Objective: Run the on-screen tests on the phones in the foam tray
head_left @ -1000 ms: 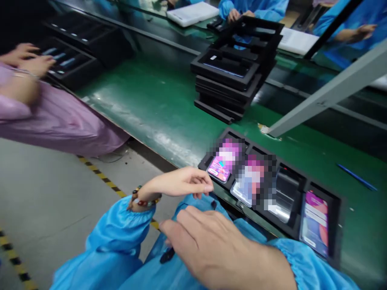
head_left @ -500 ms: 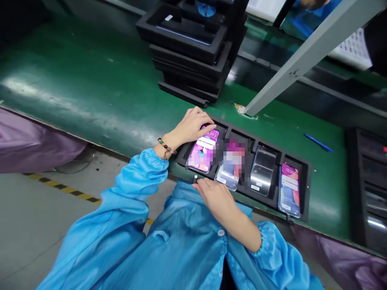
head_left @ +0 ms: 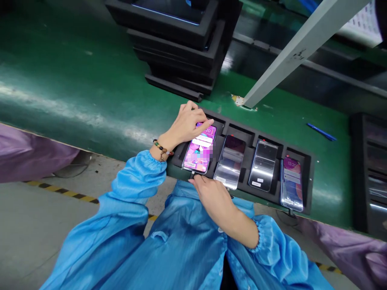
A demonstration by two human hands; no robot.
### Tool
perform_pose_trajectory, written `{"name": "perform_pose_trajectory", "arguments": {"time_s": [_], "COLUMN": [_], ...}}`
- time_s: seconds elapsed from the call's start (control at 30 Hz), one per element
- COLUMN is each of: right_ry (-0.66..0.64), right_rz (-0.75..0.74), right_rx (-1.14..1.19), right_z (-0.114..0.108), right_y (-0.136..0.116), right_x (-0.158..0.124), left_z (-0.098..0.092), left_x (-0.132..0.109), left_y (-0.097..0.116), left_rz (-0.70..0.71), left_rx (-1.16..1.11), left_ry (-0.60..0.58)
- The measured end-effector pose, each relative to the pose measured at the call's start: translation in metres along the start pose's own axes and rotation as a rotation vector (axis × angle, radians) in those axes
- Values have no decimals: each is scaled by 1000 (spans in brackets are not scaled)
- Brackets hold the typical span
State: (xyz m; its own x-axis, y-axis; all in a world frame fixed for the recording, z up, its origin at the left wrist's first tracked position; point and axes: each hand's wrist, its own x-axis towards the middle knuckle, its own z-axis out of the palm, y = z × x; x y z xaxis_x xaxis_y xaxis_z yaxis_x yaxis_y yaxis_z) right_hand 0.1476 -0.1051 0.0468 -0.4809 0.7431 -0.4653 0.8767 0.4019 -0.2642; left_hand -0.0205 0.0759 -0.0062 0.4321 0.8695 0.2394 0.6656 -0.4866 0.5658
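My left hand curls over the upper end of the leftmost phone, thumb across the top of its lit, pink-purple screen. At the lower edge of that phone, my right hand pinches a small cable plug; its tip meets the phone's edge, but I cannot tell whether it is inserted. The phone lies in a black foam tray. Beside it in the tray are a dim-screened phone, a dark phone and a lit phone with a cable at its bottom end.
Behind the tray stands a stack of black foam trays on the green table. A grey metal post rises to its right. A blue pen lies farther right, near more black trays.
The plug in my right hand has moved up against the leftmost phone's lower edge. My left hand stays at that phone's top. The second phone's screen looks darker, and the view has shifted slightly.
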Motion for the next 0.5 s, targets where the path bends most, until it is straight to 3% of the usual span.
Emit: {"name": "perform_pose_trajectory", "arguments": {"time_s": [0.33,0.4,0.5], "right_ry": [62,207,571], "right_rz": [74,23,-156], "right_rx": [55,93,190], "right_z": [-2,-2,-3], "right_y": [-10,-1,29], "right_x": [2,-7,-33], "left_z": [3,-3,-21], "left_x": [1,-4,-26], "left_y": [-7,-6,-4], "left_rz": [9,-4,14], "left_rx": [-8,-17,-73], "left_ry": [-29,-58,-151]}}
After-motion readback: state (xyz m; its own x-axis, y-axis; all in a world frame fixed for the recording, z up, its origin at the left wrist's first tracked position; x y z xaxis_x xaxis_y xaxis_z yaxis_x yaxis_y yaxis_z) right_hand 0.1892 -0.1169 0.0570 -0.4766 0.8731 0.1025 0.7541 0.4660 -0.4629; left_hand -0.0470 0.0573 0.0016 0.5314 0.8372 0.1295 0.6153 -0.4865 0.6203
